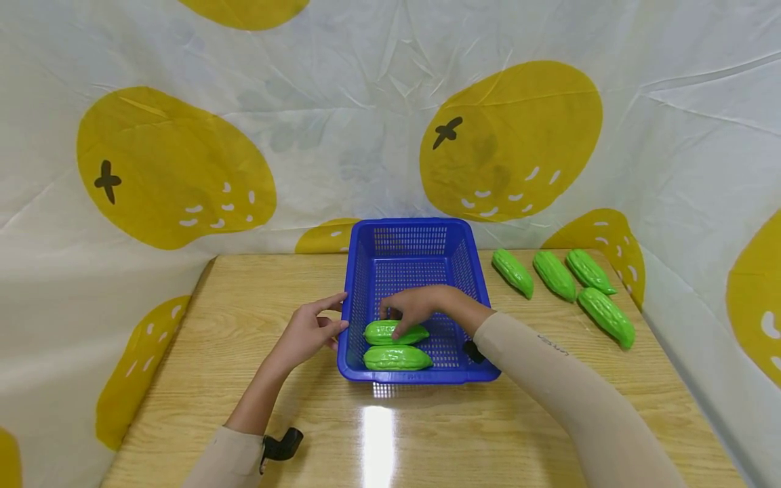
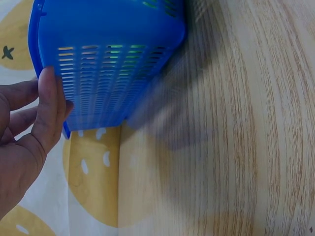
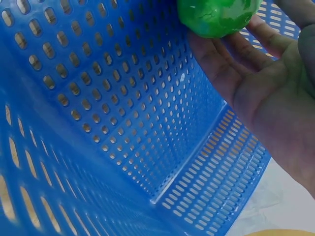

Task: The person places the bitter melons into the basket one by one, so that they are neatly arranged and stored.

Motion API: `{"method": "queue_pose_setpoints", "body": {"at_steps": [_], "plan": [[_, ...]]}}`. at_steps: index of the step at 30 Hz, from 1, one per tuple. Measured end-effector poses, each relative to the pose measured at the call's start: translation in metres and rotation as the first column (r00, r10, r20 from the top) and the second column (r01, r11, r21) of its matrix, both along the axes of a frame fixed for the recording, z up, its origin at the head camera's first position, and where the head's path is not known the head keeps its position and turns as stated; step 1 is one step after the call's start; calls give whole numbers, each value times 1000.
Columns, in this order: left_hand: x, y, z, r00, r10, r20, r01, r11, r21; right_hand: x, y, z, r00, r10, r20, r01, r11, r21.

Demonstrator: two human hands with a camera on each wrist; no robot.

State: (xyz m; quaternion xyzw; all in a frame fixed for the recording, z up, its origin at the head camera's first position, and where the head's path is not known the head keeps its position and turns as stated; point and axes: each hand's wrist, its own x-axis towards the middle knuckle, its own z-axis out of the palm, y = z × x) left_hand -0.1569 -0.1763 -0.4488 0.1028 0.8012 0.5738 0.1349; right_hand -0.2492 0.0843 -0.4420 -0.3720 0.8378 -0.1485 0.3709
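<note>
A blue basket point(image 1: 478, 271) stands on the table with two green bitter melons in it. My right hand point(image 1: 415, 306) reaches inside and grips the farther bitter melon point(image 1: 379, 332), its thumb toward me and its fingers on the far side. In the right wrist view this bitter melon point(image 3: 216, 17) lies against the fingers. Nearer to me, the other bitter melon point(image 1: 398, 358) lies parallel beside it. At the basket's left side my left hand point(image 1: 308, 332) holds the rim with thumb and fingertips. The left wrist view shows fingers point(image 2: 47, 98) against the outer wall.
Several more bitter melons point(image 1: 554, 276) lie on the table point(image 1: 244, 325), right of the basket. A white cloth point(image 1: 342, 135) printed with yellow fruit hangs behind the table and along its sides. Black pieces point(image 1: 282, 445) sit at both wrists.
</note>
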Motion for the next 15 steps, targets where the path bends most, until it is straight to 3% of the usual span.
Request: {"method": "queue_pose_setpoints", "body": {"at_steps": [15], "plan": [[-1, 0, -2, 1000, 11, 4, -11, 1000, 0, 1, 0, 0, 1000, -12, 2, 12, 1000, 0]]}}
